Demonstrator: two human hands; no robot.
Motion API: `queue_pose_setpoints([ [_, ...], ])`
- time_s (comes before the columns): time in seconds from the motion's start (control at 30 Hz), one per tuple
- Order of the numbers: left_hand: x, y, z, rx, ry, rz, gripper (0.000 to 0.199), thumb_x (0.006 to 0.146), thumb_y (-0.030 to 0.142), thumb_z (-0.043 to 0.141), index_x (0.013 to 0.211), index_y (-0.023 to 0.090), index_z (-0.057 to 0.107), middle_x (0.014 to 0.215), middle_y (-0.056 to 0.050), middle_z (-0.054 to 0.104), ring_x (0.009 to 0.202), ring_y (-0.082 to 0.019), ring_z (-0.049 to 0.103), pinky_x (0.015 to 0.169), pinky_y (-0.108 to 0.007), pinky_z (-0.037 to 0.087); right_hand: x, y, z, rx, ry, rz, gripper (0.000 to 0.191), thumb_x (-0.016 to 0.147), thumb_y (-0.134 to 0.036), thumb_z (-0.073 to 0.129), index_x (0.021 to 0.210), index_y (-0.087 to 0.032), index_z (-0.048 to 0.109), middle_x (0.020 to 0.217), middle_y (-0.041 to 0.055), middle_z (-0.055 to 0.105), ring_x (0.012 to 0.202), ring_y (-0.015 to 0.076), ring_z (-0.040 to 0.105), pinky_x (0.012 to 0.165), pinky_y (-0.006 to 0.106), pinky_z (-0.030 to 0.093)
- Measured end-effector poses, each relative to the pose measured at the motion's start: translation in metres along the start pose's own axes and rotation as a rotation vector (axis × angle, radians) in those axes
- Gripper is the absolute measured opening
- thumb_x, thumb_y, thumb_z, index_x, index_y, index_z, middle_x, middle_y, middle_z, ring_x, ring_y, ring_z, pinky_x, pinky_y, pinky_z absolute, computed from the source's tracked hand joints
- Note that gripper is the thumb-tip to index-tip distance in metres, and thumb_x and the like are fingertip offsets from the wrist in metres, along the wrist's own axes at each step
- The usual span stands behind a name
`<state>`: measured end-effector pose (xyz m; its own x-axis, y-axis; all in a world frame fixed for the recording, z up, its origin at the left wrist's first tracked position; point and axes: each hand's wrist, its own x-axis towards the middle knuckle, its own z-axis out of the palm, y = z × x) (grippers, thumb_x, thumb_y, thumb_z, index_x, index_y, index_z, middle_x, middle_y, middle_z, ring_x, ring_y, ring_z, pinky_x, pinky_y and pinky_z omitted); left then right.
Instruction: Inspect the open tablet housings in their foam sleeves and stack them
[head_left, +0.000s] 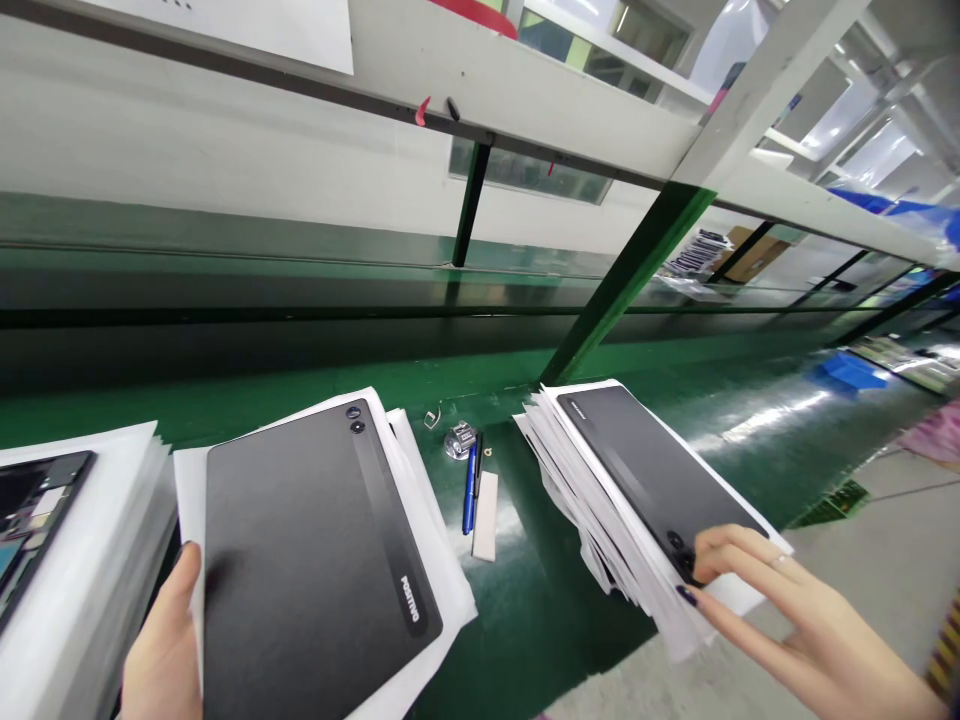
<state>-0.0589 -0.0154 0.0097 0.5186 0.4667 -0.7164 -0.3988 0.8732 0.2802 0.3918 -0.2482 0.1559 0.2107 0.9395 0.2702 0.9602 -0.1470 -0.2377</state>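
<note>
Handling two stacks at the near edge of the green conveyor bench (570, 560): each stack has a black POSITIVO tablet on white paper sheets. Left stack: black tablet (300, 560) lying back-up on white sheets (442, 590), toward the left end of the near edge. Left hand (161, 640): thumb laid over the tablet's long edge, other fingers out of view beneath, so grip cannot be confirmed. Right stack: second black tablet (645, 470) on unevenly fanned sheets (570, 490). Right hand (780, 600): fingers narrowly spaced, curled over the tablet's end; thumb hidden, closure cannot be told. Between stacks: blue pen (469, 490), black pen (478, 465), white strip (485, 515), small metal fitting (460, 440). Third paper stack (97, 560), carrying an opened tablet (30, 510), sits at the left edge of view.
</note>
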Motion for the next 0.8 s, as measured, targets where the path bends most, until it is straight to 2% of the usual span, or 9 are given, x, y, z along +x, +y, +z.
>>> queue_pose_setpoints([
  [0.07, -0.003, 0.000, 0.003, -0.003, 0.029, 0.017, 0.061, 0.061, 0.079, 0.063, 0.110, 0.045, 0.073, 0.088, 0.002, 0.079, 0.118, -0.035, 0.062, 0.101, -0.049, 0.050, 0.003, -0.008, 0.009, -0.034, -0.075, -0.034, 0.019, 0.086, -0.045, 0.063, 0.080, -0.026, 0.062, 0.087, 0.0057, 0.064, 0.073, 0.0221, 0.067, 0.054, 0.027, 0.057],
  [0.2, -0.007, 0.000, 0.011, -0.028, 0.047, 0.025, 0.062, 0.062, 0.076, 0.065, 0.112, 0.041, 0.073, 0.092, 0.000, 0.079, 0.119, -0.035, 0.061, 0.102, -0.049, 0.049, 0.007, -0.015, 0.018, -0.121, -0.054, -0.067, 0.023, 0.089, -0.041, 0.055, 0.072, -0.026, 0.057, 0.081, 0.0057, 0.061, 0.070, 0.0228, 0.065, 0.057, 0.032, 0.057],
  [0.33, -0.011, -0.006, 0.027, -0.048, -0.077, 0.076, 0.050, 0.066, 0.074, 0.064, 0.105, 0.045, 0.075, 0.094, 0.003, 0.078, 0.127, -0.033, 0.056, 0.105, -0.047, 0.047, 0.004, -0.007, 0.008, -0.086, 0.026, -0.064, 0.024, 0.092, -0.037, 0.048, 0.071, -0.026, 0.055, 0.088, 0.0064, 0.063, 0.072, 0.0206, 0.068, 0.054, 0.026, 0.057],
  [0.43, -0.018, -0.011, 0.041, -0.070, -0.183, 0.140, 0.041, 0.070, 0.071, 0.063, 0.101, 0.047, 0.076, 0.100, 0.005, 0.078, 0.129, -0.032, 0.053, 0.106, -0.045, 0.046, -0.001, 0.002, 0.000, -0.070, 0.086, 0.010, 0.024, 0.091, -0.041, 0.051, 0.072, -0.027, 0.053, 0.100, 0.0083, 0.065, 0.074, 0.0207, 0.070, 0.042, 0.022, 0.053],
  [0.5, -0.020, -0.013, 0.046, -0.094, -0.207, 0.177, 0.040, 0.072, 0.068, 0.063, 0.103, 0.047, 0.075, 0.104, 0.006, 0.077, 0.130, -0.031, 0.053, 0.106, -0.044, 0.046, -0.004, 0.004, 0.003, -0.083, 0.071, 0.018, 0.019, 0.090, -0.041, 0.052, 0.078, -0.027, 0.055, 0.112, 0.0097, 0.064, 0.073, 0.0209, 0.071, 0.038, 0.022, 0.051],
  [0.6, -0.018, -0.012, 0.042, -0.123, -0.217, 0.183, 0.041, 0.072, 0.064, 0.065, 0.108, 0.046, 0.074, 0.108, 0.006, 0.076, 0.129, -0.032, 0.053, 0.107, -0.043, 0.046, -0.003, 0.000, 0.023, -0.206, 0.043, -0.084, 0.020, 0.090, -0.044, 0.052, 0.095, -0.025, 0.056, 0.126, 0.0161, 0.061, 0.086, 0.0293, 0.073, 0.052, 0.034, 0.059],
  [0.7, -0.012, -0.009, 0.031, -0.115, -0.225, 0.151, 0.042, 0.075, 0.064, 0.063, 0.110, 0.043, 0.074, 0.107, 0.005, 0.076, 0.129, -0.031, 0.054, 0.107, -0.043, 0.046, 0.000, -0.009, 0.047, -0.421, 0.143, -0.200, 0.024, 0.095, -0.043, 0.041, 0.095, -0.021, 0.051, 0.126, 0.0243, 0.061, 0.108, 0.0424, 0.065, 0.071, 0.051, 0.058],
  [0.73, -0.010, -0.008, 0.028, -0.105, -0.226, 0.141, 0.041, 0.076, 0.064, 0.061, 0.109, 0.043, 0.074, 0.107, 0.005, 0.076, 0.129, -0.031, 0.054, 0.106, -0.042, 0.047, 0.001, -0.012, 0.053, -0.478, 0.178, -0.216, 0.021, 0.096, -0.038, 0.037, 0.091, -0.021, 0.048, 0.123, 0.0253, 0.062, 0.110, 0.0435, 0.064, 0.074, 0.053, 0.057],
  [0.8, -0.008, -0.007, 0.026, -0.093, -0.217, 0.129, 0.041, 0.076, 0.064, 0.061, 0.108, 0.042, 0.075, 0.108, 0.005, 0.076, 0.130, -0.030, 0.054, 0.106, -0.040, 0.047, 0.004, -0.016, 0.059, -0.550, 0.213, -0.225, 0.017, 0.096, -0.028, 0.033, 0.085, -0.022, 0.045, 0.119, 0.0254, 0.064, 0.106, 0.0416, 0.066, 0.073, 0.050, 0.056],
])
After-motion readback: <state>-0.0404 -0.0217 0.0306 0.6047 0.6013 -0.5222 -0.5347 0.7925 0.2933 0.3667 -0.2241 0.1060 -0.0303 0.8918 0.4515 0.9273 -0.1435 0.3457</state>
